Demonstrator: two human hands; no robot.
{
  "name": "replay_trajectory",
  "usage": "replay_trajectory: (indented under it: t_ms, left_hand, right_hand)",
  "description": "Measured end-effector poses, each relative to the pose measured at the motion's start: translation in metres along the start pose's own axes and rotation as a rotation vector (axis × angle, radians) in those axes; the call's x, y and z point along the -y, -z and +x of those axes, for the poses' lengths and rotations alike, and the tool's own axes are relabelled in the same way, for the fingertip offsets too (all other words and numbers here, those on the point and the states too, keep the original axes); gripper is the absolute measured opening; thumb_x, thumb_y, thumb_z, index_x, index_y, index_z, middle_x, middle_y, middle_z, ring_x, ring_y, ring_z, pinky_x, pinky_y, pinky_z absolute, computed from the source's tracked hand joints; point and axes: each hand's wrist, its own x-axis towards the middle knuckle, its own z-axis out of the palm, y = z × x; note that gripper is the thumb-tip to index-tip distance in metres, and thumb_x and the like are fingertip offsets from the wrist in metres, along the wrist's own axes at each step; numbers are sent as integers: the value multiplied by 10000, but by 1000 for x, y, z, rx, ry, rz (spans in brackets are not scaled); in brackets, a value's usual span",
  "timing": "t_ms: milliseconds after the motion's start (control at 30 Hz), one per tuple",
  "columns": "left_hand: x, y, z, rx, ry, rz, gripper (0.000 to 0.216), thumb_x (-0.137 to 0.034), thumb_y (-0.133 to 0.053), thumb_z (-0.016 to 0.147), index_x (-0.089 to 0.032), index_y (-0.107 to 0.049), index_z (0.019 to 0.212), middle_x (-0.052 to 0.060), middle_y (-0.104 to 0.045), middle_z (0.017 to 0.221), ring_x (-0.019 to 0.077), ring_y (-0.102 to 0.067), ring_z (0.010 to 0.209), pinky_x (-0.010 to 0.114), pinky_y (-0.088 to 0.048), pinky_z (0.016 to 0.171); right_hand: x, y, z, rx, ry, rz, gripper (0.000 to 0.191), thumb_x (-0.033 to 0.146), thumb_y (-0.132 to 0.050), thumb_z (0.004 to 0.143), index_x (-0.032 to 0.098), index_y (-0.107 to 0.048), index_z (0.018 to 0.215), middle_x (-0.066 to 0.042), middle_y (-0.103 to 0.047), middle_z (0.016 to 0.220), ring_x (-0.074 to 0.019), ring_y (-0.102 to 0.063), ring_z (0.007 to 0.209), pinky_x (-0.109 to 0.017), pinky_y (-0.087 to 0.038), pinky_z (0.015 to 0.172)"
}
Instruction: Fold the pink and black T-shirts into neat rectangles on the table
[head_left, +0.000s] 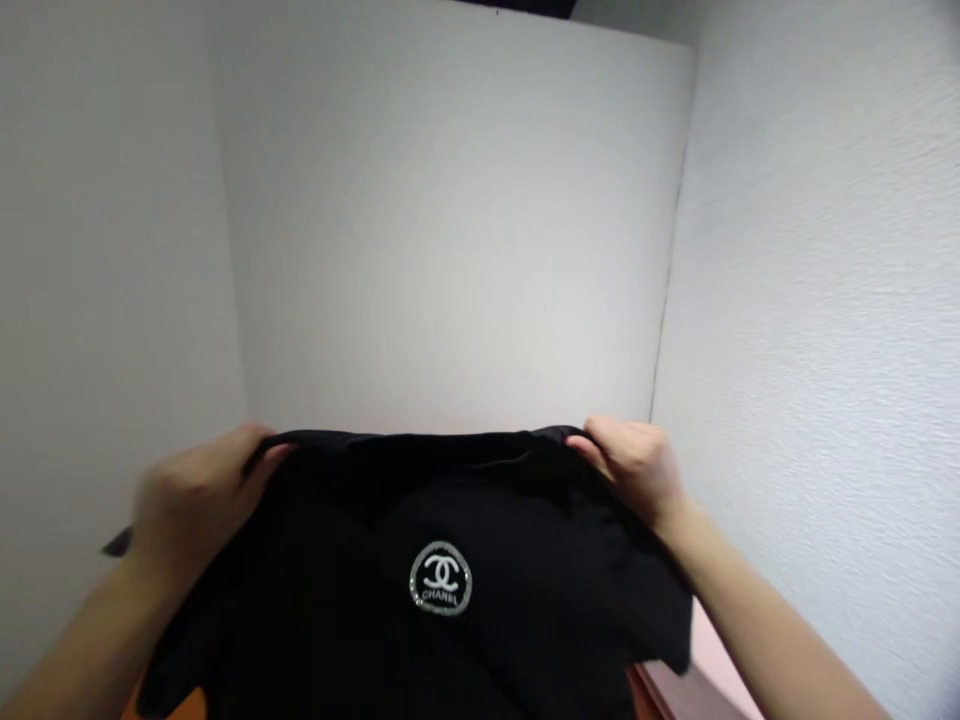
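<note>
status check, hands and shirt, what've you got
Left hand and right hand each gripping a top corner of the black shirt. Shirt held up, round logo patch facing camera. White walls close behind, nothing across the shirt.

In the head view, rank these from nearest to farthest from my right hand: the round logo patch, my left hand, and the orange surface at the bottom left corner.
Measured from the right hand, gripping the black shirt at its top right edge:
1. Round logo patch, shirt centre, down and left.
2. Left hand, holding the opposite top edge.
3. Orange surface, bottom left, showing under the shirt.
</note>
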Motion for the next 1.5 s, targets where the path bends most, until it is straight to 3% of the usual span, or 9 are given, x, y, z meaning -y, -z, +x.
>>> replay_trajectory:
  t_ms: [67, 100, 133, 267, 400, 567, 733, 1000, 1500]
  left_hand:
    - [0, -51, 5, 328, -46, 210, 588, -620, -295, 946, -150, -649, 940, -17, -585, 711, 164, -622, 686, 234, -427, 649]
    - [-2, -78, 1, 454, -5, 258, 534, -548, -280, 973, -146, -631, 983, 28, -630, 786, 207, -639, 736, 281, -458, 677]
    - [-6, -104, -6, 521, -5, 243, 468, -468, -288, 987, -135, -612, 1045, 67, -656, 876, 234, -648, 803, 313, -477, 720]
    - [-27, -183, -70, 728, -44, 125, 355, -191, -338, 934, -129, -568, 1196, 123, -624, 1192, 251, -568, 1138, 354, -429, 978]
    - [-41, -221, -144, 936, -13, 32, 416, -297, -332, 956, -158, -578, 1261, 112, -587, 1337, 231, -530, 1235, 368, -397, 1062]
    - [-39, -246, -189, 1076, 99, 18, 602, -516, -251, 958, -192, -369, 1451, 67, -295, 1550, 264, -258, 1438, 512, -270, 1147]
    - [-34, -268, -189, 1078, 144, 22, 635, -563, -200, 948, -231, -300, 1480, 40, -187, 1577, 246, -165, 1465, 521, -188, 1172]
    - [-28, -288, -184, 1044, 158, 18, 625, -564, -216, 948, -244, -296, 1480, 31, -200, 1580, 225, -161, 1468, 509, -179, 1175]
    - [-28, -291, -186, 1059, 148, 26, 627, -558, -203, 954, -244, -252, 1493, 18, -182, 1588, 212, -155, 1470, 498, -171, 1180]
  right_hand:
    - [-1, -61, 12, 330, -86, 41, 540, 562, -254, 1016, 189, -595, 829, -54, -641, 763, -160, -571, 674, -264, -340, 610]
    - [2, -91, 15, 493, -169, 55, 505, 546, -258, 1020, 190, -606, 934, -77, -667, 886, -184, -604, 794, -264, -369, 675]
    - [9, -119, 14, 562, -210, 55, 473, 523, -277, 1023, 184, -606, 1005, -99, -671, 945, -206, -614, 841, -274, -387, 703]
    - [63, -201, -20, 706, -336, 37, 387, 418, -420, 990, 114, -570, 1176, -196, -611, 1141, -291, -574, 1026, -353, -424, 836]
    - [125, -244, -77, 825, -444, 46, 379, 363, -404, 981, 107, -607, 1174, -209, -570, 1239, -322, -498, 1167, -433, -365, 979]
    - [147, -279, -125, 1031, -613, 63, 687, 594, -314, 957, 91, -443, 1407, -225, -345, 1486, -439, -251, 1366, -652, -209, 1051]
    - [130, -303, -138, 1108, -673, 172, 772, 707, -155, 921, 226, -173, 1525, -79, -59, 1596, -378, 24, 1440, -698, 5, 1072]
    - [115, -326, -138, 1044, -613, 191, 759, 698, -140, 923, 237, -191, 1523, -65, -72, 1598, -347, 27, 1447, -652, 14, 1097]
    - [113, -325, -141, 1017, -599, 179, 761, 702, -117, 925, 238, -196, 1523, -54, -73, 1599, -330, 16, 1449, -630, 7, 1108]
